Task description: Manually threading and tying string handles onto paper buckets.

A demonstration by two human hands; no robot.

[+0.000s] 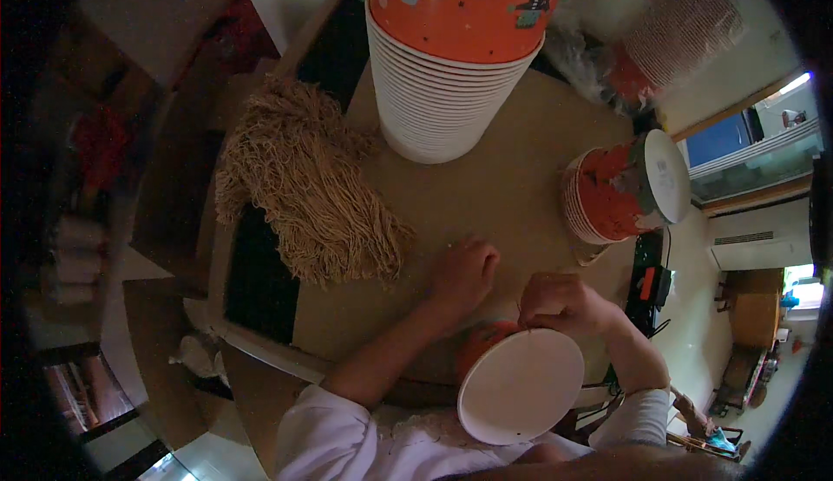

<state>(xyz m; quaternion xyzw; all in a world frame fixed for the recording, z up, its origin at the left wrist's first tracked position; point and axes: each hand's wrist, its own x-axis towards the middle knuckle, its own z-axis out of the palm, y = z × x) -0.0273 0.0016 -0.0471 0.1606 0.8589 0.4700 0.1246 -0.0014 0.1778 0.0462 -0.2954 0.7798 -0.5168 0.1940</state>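
An orange paper bucket (488, 335) lies tipped close to my body, its round white bottom (521, 387) turned up toward me. My right hand (566, 302) is closed in a pinch at the bottom's far edge; a thin strand seems to show by its fingertips, too small to name surely. To the left, my left hand (468, 271) is curled closed just above the table, apart from the bucket. What its fingers hold, if anything, is hidden. Beyond that hand, a thick bundle of tan cords (304, 190) is spread at the table's left side.
A tall stack of white-rimmed paper buckets (447, 104) with orange printed sides stands at the far middle of the brown-covered table (486, 195). More orange buckets (603, 195) lie at the right. A plastic-wrapped stack (672, 39) is behind them. Open cardboard boxes (165, 351) flank the left.
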